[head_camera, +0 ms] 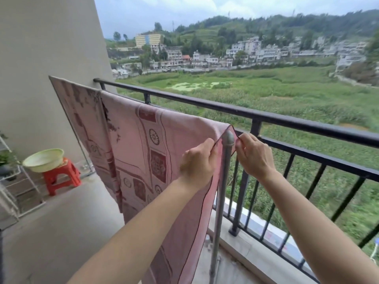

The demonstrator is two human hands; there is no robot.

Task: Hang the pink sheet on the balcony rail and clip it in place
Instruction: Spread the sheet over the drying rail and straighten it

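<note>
Both the left hand (196,160) and right hand (254,154), at frame centre, pinch the hem of the pink sheet (143,144), draped over a grey pole (227,138); no clip seen yet.

Sheet (143,140) over rack (228,140), railing (287,119) behind — basin (44,159) on stool (61,178) left.

Soft, even overcast daylight, bright throughout.
Light falls from the cloudy sky (164,9) beyond the railing (287,119), leaving only faint, diffuse shadows on the floor (61,232). Wide-angle distortion bends the railing and the wall (41,48) toward the frame edges, and the distant hillside (266,23) looks slightly soft.
</note>
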